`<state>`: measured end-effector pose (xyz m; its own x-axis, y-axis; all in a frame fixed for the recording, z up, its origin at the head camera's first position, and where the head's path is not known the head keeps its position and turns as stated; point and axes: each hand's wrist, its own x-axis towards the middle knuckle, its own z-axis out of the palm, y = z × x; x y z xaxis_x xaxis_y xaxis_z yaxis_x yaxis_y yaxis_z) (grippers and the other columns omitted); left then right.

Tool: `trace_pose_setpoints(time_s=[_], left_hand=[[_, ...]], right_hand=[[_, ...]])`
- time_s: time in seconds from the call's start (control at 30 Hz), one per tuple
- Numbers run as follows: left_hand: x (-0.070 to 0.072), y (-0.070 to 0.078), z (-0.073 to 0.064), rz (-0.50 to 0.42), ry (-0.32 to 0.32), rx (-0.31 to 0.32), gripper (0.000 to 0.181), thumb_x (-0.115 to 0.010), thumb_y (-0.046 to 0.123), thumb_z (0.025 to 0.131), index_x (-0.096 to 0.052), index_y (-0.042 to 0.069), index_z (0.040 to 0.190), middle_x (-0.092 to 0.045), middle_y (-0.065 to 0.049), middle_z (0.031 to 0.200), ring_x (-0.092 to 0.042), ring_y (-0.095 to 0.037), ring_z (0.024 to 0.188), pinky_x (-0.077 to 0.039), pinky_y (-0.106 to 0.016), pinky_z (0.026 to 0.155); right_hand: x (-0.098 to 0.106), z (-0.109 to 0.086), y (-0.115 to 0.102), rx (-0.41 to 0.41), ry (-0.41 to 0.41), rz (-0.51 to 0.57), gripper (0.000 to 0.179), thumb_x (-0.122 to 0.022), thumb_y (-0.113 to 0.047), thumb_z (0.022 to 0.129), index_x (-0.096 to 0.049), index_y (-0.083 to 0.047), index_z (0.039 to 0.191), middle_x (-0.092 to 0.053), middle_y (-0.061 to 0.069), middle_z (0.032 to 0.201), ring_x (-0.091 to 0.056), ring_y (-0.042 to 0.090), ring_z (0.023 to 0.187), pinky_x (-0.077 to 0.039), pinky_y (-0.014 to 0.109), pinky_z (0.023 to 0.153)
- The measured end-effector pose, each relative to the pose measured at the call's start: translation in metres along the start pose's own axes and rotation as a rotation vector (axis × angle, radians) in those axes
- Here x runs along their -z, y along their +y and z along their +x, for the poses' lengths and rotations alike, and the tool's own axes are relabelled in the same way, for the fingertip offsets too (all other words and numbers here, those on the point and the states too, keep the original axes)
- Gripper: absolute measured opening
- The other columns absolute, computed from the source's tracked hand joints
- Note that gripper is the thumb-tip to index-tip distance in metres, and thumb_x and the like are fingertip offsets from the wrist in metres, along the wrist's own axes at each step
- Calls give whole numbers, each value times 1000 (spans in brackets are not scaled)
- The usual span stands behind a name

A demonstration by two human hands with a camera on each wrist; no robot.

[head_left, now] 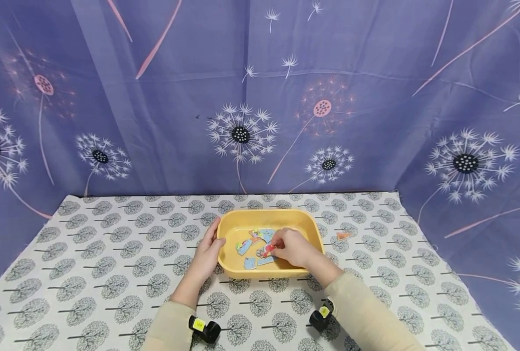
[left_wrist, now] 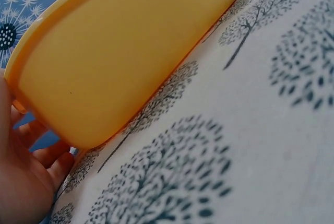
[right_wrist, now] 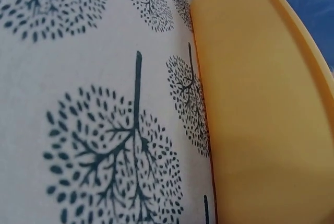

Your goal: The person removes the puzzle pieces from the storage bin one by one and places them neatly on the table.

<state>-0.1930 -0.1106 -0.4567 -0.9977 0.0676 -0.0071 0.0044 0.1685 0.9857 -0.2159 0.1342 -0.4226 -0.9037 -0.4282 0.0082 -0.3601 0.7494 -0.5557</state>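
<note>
A yellow plastic tray [head_left: 251,274] stands on the table, with several flat light-blue puzzle pieces [head_left: 250,263] printed in bright colours lying inside. My left hand [head_left: 208,254] grips the tray's left end, thumb at the rim and fingers along the outer wall; the left wrist view shows those fingers [left_wrist: 44,153] by the tray's lower corner. Inside the tray, toward its right half, my right hand [head_left: 292,247] pinches a puzzle piece with a red patch [head_left: 269,249] between thumb and fingertips. The right wrist view shows mostly the tray's outer wall [right_wrist: 261,104]; the pinched piece is hidden there.
A small orange piece [head_left: 343,235] lies on the cloth to the right of the tray. The white tablecloth [head_left: 124,263] has a grey tree print. Behind the table hangs a purple curtain [head_left: 176,122] with dandelions.
</note>
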Motion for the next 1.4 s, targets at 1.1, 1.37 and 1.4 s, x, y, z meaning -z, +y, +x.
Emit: trace_pose_setpoints(time_s=[1.1, 1.37, 1.4], left_hand=[[0, 3, 0, -20, 19, 20, 61, -42, 16, 96, -18, 21, 152, -22, -8, 157, -29, -28, 141, -30, -40, 113], [0, 3, -1, -26, 10, 27, 61, -41, 15, 96, -17, 20, 152, -21, -7, 157, -28, -28, 142, -30, -39, 114], [-1, 3, -1, -28, 8, 28, 61, -41, 15, 96, -17, 20, 152, -21, -7, 158, -28, -28, 142, -30, -39, 114]], right_hand=[[7, -8, -2, -30, 214, 303, 12, -63, -9, 83, -67, -9, 95, -68, 2, 89, -60, 11, 73, -53, 21, 68], [8, -9, 0, -3, 272, 306, 14, -63, -9, 84, -69, -8, 97, -70, 4, 90, -60, 11, 73, -53, 21, 68], [9, -10, 0, -8, 279, 313, 14, -63, -9, 85, -69, -8, 97, -70, 4, 91, -61, 11, 73, -53, 21, 68]])
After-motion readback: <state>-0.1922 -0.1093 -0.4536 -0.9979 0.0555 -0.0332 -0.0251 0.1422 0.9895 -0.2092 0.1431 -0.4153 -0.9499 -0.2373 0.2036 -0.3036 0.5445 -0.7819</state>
